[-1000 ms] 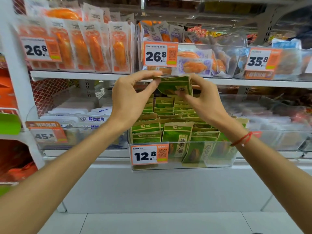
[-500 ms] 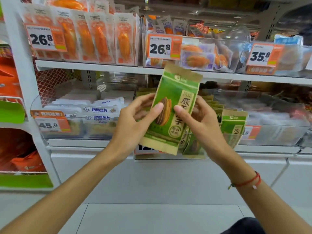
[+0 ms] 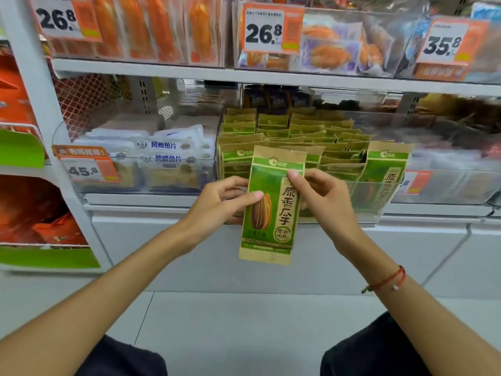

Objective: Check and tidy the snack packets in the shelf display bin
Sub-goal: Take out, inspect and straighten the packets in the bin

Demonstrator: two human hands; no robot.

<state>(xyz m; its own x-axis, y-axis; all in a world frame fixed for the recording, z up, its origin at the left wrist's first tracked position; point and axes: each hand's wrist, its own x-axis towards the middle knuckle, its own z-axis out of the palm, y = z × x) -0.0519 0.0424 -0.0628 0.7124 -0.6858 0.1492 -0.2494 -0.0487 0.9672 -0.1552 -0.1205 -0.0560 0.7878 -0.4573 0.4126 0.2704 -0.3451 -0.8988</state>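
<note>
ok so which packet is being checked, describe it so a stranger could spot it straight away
Start at the clear bin of green packets on the middle shelf, right of the 45.8 tag. In front of it, both hands hold one packet upright: left hand, right hand. It is the only one out of the bin, showing its whole front with a striped seed.

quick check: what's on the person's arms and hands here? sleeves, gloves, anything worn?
Both forearms are bare: no sleeves or gloves in view. The left hand shows no ring, watch or band. By the right hand, a thin red cord bracelet circles the wrist, with a small pale bead.
</note>
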